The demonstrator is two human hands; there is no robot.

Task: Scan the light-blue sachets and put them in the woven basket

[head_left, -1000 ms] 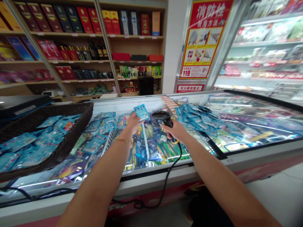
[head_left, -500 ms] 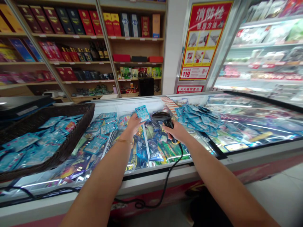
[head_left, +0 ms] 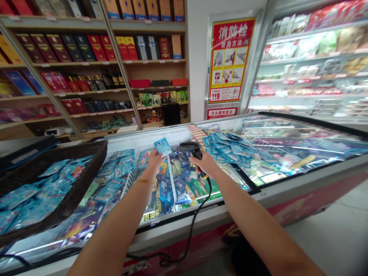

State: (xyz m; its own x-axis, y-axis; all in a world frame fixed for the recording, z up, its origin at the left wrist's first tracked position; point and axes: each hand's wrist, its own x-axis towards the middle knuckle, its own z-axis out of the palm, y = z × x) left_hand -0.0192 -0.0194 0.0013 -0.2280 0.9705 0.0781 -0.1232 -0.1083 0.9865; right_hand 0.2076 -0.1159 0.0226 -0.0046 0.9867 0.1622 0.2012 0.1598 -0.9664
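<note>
My left hand (head_left: pixel 155 160) pinches a small blue packet (head_left: pixel 163 147) by its lower left corner, above the open part of a chest freezer (head_left: pixel 212 211). In my right hand (head_left: pixel 207 164) is a black barcode scanner (head_left: pixel 196 152), gripped by its handle, its head pointing left toward the packet. The packet and the scanner head are apart, with a small gap between them. A black cable (head_left: pixel 192 224) runs from the handle down over the freezer's front edge. Beneath both hands lie colourful ice-cream wrappers (head_left: pixel 180 188) in wire-divided compartments.
A dark wicker basket (head_left: pixel 94 163) with several blue packets sits at the left. A pile of blue packets (head_left: pixel 227 147) lies on the freezer glass at the right. Behind stand shelves of boxes (head_left: pixel 152 69), a red fire-hydrant poster (head_left: pixel 230 57) and a lit refrigerated display (head_left: pixel 310 80).
The camera view has tilted up and shifted, so the scene sits lower and further left. Both hands keep hold of the packet and the scanner, with little change between them.
</note>
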